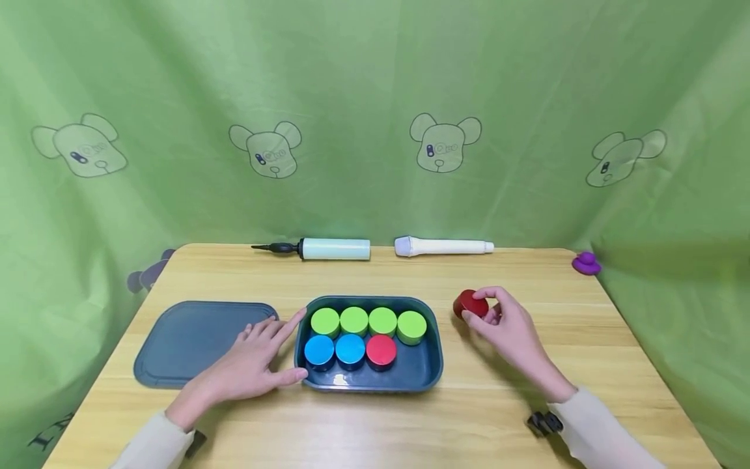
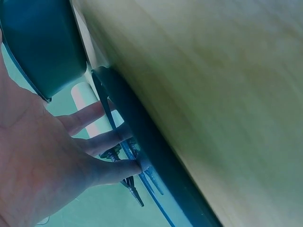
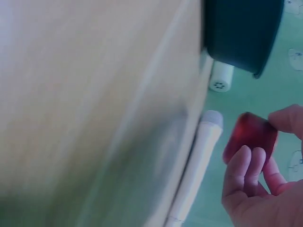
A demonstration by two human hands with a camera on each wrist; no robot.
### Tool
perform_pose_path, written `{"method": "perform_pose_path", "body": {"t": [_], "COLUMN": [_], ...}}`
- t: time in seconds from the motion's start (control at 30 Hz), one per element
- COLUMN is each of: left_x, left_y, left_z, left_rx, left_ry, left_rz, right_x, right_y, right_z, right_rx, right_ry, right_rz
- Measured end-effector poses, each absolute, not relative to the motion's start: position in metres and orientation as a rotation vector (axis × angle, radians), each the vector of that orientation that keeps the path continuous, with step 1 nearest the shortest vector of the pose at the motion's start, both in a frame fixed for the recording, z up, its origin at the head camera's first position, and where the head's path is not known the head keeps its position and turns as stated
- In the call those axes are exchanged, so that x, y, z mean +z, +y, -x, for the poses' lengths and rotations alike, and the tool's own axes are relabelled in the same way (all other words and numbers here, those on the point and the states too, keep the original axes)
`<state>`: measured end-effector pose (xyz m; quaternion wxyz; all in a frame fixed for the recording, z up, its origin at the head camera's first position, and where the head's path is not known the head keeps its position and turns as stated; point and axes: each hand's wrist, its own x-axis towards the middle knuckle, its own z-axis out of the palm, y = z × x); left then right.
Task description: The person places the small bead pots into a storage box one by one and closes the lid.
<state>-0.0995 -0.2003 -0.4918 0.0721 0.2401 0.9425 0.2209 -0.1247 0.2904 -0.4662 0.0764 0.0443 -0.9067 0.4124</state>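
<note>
A dark blue rectangular tray (image 1: pixel 418 371) holds several short round pieces: a back row of green ones (image 1: pixel 354 321), two blue ones (image 1: pixel 319 350) and a red one (image 1: pixel 381 350) in front. My left hand (image 1: pixel 249 361) lies spread at the tray's left side, index finger and thumb against its rim. Its other fingers reach over the flat dark lid (image 1: pixel 187 342). Right of the tray, my right hand (image 1: pixel 512 329) pinches another red round piece (image 3: pixel 251 135) between thumb and fingers. The right wrist view shows this piece held tilted, above the table.
A hand pump (image 1: pixel 335 249) with a black nozzle and a white microphone (image 1: pixel 448 247) lie along the table's back edge. A small purple hat-shaped object (image 1: pixel 586 263) sits at the back right corner. Green curtain (image 1: pixel 363 130) hangs around the wooden table (image 1: pixel 375 430).
</note>
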Motion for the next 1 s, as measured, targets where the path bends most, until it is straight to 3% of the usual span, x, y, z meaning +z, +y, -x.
{"method": "perform_pose_path", "body": {"t": [0.57,1.0], "left_x": [-0.488,-0.490], "left_y": [-0.201,-0.201], "left_z": [0.099,0.100], "left_rx": [0.633,0.625], "left_ry": [2.837,2.831], "left_rz": [-0.730,-0.720], "right_x": [-0.455,-0.467], "right_y": [0.254,0.222], "right_z": [0.083,0.081], "right_rx": [1.318,1.107], "right_ry": [-2.594,-2.637], "right_rz": [-0.343,-0.560]}}
